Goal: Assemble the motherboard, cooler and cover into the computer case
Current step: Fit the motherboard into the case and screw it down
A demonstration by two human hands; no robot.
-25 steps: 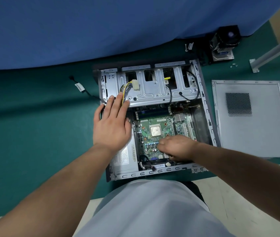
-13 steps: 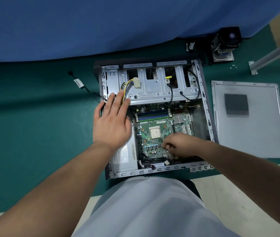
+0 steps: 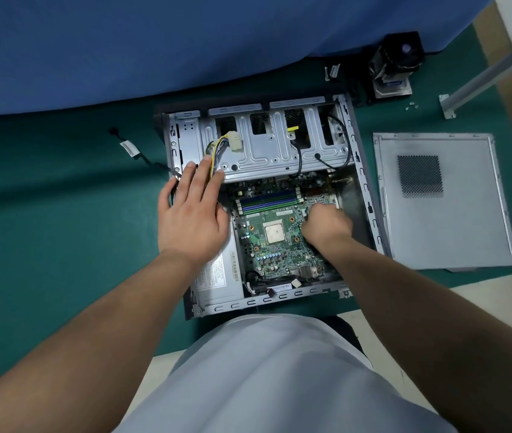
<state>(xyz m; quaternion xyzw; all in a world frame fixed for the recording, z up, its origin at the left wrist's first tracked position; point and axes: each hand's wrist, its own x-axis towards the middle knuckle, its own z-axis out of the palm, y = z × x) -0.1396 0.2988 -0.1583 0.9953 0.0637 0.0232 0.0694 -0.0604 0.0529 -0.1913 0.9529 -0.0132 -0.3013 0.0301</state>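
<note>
The open computer case point(image 3: 369, 195) lies flat on the green mat. The green motherboard point(image 3: 267, 256) lies inside it, its bare CPU point(image 3: 275, 231) showing. My left hand point(image 3: 190, 214) rests flat, fingers straight, on the case's left side beside the yellow and black wires. My right hand point(image 3: 326, 225) is on the board's right part with its fingers curled down; what is under them is hidden. The black cooler point(image 3: 395, 67) stands behind the case at the back right. Flat on the mat to the right of the case lies the grey cover point(image 3: 454, 226).
A grey power supply point(image 3: 217, 276) fills the case's near left corner, and a metal drive cage point(image 3: 267, 151) spans its far end. A labelled cable point(image 3: 129, 149) trails off to the left. Small screws point(image 3: 412, 105) and a metal bar point(image 3: 482, 70) lie at the back right.
My right hand has moved from the motherboard's near edge up to its far right part. My left hand has stayed flat on the case's left side.
</note>
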